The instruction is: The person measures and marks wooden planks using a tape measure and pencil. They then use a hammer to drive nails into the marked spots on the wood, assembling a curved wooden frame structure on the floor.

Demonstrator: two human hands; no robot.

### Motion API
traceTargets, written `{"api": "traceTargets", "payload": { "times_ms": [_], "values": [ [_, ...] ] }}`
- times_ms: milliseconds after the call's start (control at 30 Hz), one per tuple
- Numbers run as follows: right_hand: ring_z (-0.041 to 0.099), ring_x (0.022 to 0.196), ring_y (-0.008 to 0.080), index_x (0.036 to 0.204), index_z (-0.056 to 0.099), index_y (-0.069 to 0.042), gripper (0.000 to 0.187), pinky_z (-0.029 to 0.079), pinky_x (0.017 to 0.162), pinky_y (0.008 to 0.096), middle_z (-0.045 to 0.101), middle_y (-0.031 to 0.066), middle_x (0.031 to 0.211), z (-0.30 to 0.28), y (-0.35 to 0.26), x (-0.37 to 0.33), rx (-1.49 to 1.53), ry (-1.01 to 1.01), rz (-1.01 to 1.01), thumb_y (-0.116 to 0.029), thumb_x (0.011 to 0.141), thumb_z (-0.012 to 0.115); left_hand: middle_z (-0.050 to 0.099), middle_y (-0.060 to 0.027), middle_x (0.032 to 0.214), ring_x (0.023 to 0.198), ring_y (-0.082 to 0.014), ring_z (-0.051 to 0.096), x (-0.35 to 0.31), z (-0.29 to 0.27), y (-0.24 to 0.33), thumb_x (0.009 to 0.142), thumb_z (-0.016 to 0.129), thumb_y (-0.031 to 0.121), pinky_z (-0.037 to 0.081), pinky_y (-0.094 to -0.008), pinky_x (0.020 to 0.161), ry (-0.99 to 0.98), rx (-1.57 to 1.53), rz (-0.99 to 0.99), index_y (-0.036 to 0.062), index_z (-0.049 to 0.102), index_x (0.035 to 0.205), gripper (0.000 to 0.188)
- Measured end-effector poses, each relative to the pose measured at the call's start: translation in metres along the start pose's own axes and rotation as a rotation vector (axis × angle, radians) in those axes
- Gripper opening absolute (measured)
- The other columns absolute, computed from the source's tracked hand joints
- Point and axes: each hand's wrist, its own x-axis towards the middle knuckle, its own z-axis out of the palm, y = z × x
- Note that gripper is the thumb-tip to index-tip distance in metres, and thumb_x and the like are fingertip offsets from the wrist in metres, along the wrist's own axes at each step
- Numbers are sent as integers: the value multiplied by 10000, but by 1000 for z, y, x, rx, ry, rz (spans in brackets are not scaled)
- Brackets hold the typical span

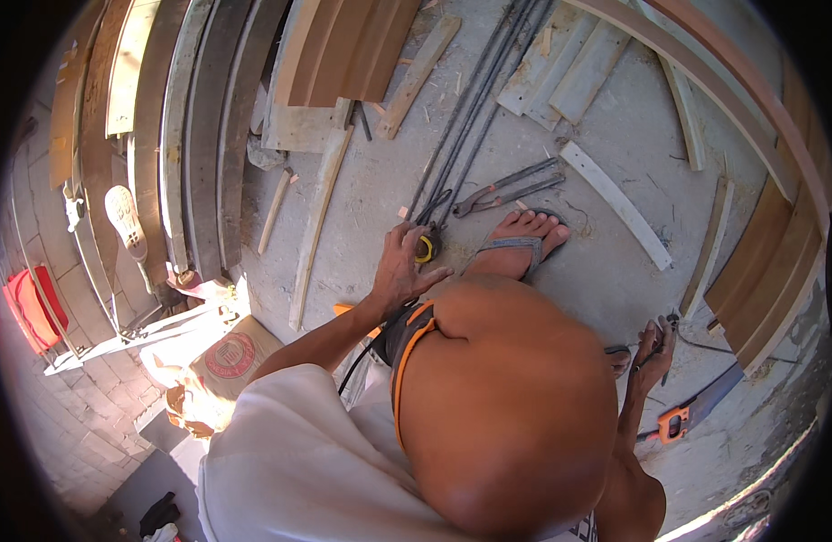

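Left hand (399, 271): I see it spread over a yellow tape measure (425, 249), mostly hidden under the fingers, at the rebar (470, 108) ends. Right hand (653, 348): closed on a dark tool (666, 336), kind unclear. Handsaw (691, 414) just beside it; knee blocks the floor between.

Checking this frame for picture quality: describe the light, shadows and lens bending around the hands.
Head view: harsh sun whitens the paper sack at lower left; the left hand and right hand sit in even shade, sharp; the long planks and rebar bundle bow toward the rim; corners are black.
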Motion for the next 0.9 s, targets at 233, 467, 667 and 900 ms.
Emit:
{"api": "traceTargets", "payload": {
  "times_ms": [233,467,667,900],
  "values": [
    [806,932,316,1288,716,-29,329,620,816,394,806,208,1106,-2,-81,18,-79,-189,-216,-206,1013,752,631,-130,1159,1056,-272,645,28,17,-24,876,772,96,538,-375,945,-34,-356,-162,21,623,1261,420],
    [778,983,299,1180,713,-8,271,595,876,430,785,194,1057,39,-147,24,294,-581,-361,-235,1033,736,703,-72,1047,936,-157,635,149,-4,130,1047,631,207,521,-317,877,-731,-830,-218,37,627,1264,276],
    [732,1005,217,1152,676,2,256,574,881,377,741,121,1043,48,-141,14,849,-708,-38,-192,1001,750,679,-124,992,933,-194,639,167,53,219,1056,676,271,528,-357,849,-1000,-449,416,18,585,1301,364],
    [585,833,122,1050,646,-38,242,493,739,303,670,37,922,44,-105,12,762,-549,18,-217,975,791,708,-207,1147,1057,-315,684,179,52,227,1045,681,251,538,-408,948,-1065,-145,503,6,558,1363,420]
  ]
}}
